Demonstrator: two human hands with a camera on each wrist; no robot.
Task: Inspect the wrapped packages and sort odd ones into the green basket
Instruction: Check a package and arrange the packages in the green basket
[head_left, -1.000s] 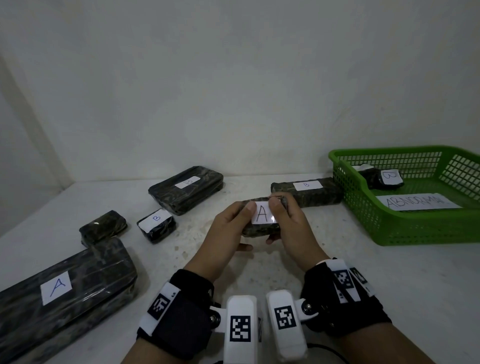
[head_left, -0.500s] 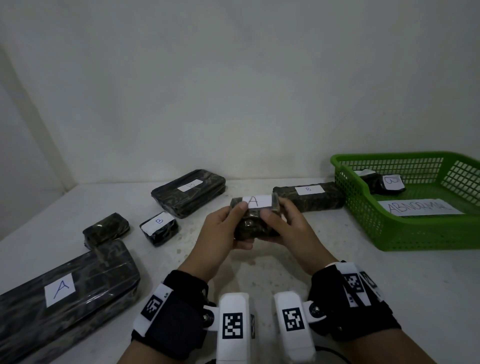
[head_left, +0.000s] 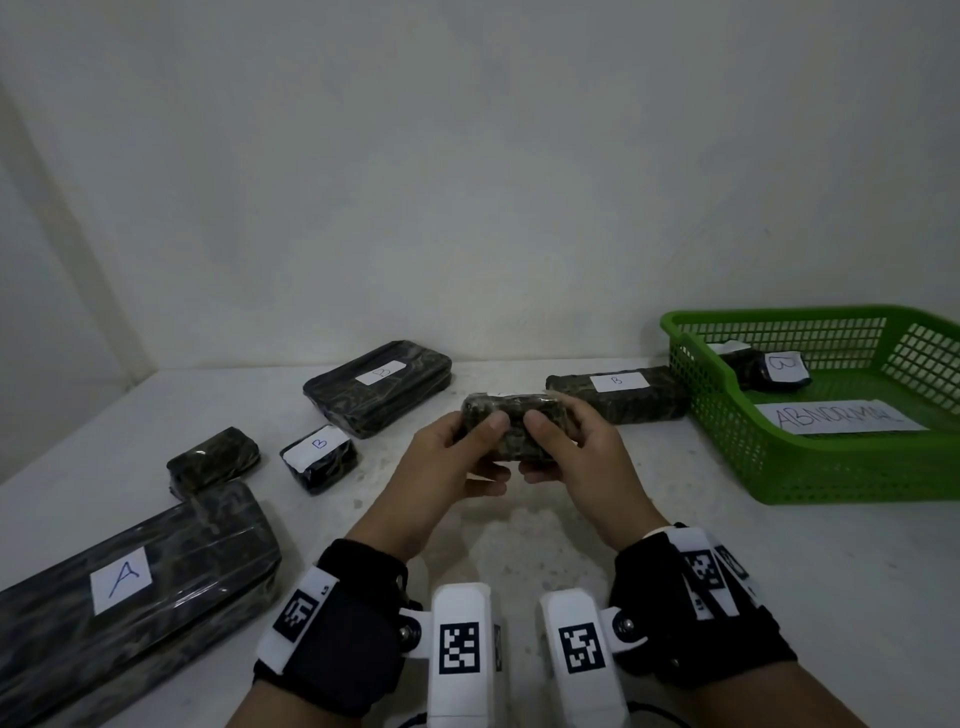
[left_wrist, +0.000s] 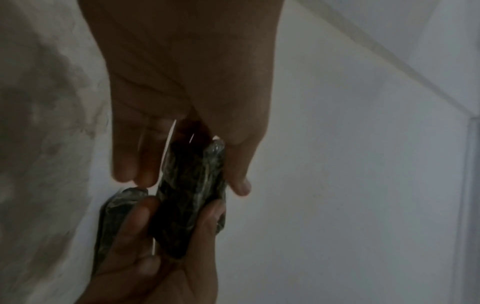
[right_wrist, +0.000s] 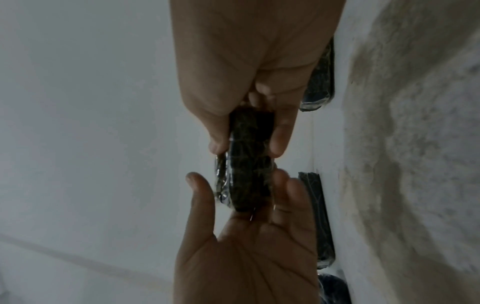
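A small dark wrapped package (head_left: 514, 428) is held above the middle of the table by both hands. My left hand (head_left: 491, 449) grips its left end, thumb on the near face and fingers underneath. My right hand (head_left: 537, 447) grips the right end the same way. Its white label is turned out of sight. The left wrist view shows the package (left_wrist: 189, 195) edge-on between my left thumb and fingers. In the right wrist view the package (right_wrist: 249, 164) is pinched likewise. The green basket (head_left: 831, 467) stands at the right, with a small B package (head_left: 769, 369) and an "ABNORMAL" paper (head_left: 841, 415) inside.
On the table lie a large A package (head_left: 130, 587) at the near left, a small unlabelled package (head_left: 213, 457), a small B package (head_left: 319, 457), a flat B package (head_left: 379, 384) and a long B package (head_left: 618, 395) against the basket. A white wall backs the table.
Both hands have rolled the held package away from me. Its white A label went from facing me to the top edge and then out of sight.
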